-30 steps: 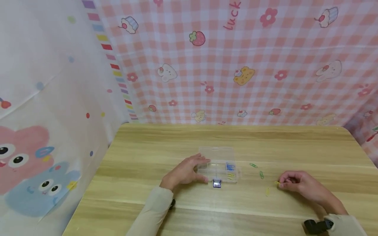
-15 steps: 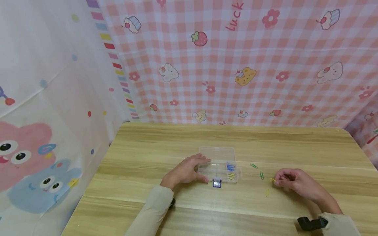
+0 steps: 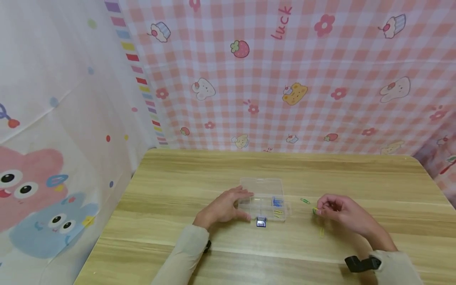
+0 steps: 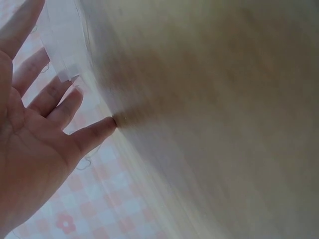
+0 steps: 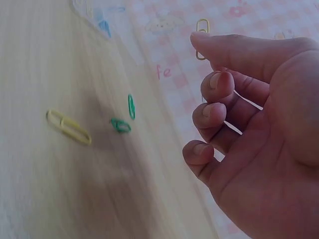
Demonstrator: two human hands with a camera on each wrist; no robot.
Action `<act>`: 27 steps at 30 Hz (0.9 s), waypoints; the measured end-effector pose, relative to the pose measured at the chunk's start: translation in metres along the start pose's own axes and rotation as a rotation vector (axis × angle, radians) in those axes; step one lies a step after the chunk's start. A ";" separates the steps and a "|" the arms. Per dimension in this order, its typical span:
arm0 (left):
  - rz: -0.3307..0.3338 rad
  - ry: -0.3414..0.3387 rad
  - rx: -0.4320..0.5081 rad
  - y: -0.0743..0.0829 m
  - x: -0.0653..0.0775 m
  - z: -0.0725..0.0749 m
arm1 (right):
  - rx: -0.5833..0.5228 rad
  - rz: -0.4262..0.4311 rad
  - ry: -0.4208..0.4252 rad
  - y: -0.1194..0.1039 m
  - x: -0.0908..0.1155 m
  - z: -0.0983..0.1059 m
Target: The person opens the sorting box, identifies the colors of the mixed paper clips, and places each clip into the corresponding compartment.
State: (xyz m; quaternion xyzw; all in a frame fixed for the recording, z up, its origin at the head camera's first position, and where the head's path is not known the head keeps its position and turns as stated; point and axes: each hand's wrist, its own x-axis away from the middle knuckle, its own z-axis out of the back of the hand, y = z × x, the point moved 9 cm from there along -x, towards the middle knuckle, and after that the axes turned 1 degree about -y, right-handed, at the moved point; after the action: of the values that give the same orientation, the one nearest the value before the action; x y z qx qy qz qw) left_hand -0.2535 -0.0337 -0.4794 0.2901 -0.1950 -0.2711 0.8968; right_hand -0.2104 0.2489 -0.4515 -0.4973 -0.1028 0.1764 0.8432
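Observation:
My right hand [image 3: 340, 209] pinches a yellow paper clip [image 5: 202, 49] between thumb and forefinger, its other fingers curled loosely. In the head view the held clip overlaps a green paper clip lying on the table. A second green paper clip [image 3: 305, 201] lies farther left, and another yellow paper clip [image 5: 69, 127] is on the wood nearer the front. At the left side of a clear compartment box [image 3: 261, 186], my left hand [image 3: 226, 204] rests with spread, nearly straight fingers against it. Blue paper clips [image 3: 277, 202] and yellow ones [image 3: 278, 213] sit in its right-hand compartments.
A small blue-edged clip-like piece [image 3: 261, 222] is at the box's front edge. The wooden table [image 3: 199, 170] meets a pink checked cloth [image 3: 221, 107] behind and a white patterned cloth [image 3: 89, 118] at left.
My right hand has moved left and slightly away from me with the yellow paper clip, from beside the loose yellow clip to over a green one. My left hand has stayed at the box.

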 end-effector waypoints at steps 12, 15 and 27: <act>0.005 0.001 0.013 0.000 0.002 0.000 | -0.045 0.054 -0.018 -0.018 -0.013 -0.016; 0.004 -0.005 0.026 -0.001 0.002 -0.001 | -0.047 0.053 -0.016 -0.021 -0.018 -0.021; -0.004 -0.010 0.032 0.000 0.001 0.000 | -0.035 0.041 -0.032 -0.030 -0.034 -0.041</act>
State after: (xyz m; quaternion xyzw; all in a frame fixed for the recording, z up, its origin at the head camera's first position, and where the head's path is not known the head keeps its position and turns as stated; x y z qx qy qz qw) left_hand -0.2526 -0.0345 -0.4793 0.3034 -0.2033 -0.2714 0.8905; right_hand -0.2214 0.1893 -0.4453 -0.5112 -0.1090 0.1999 0.8287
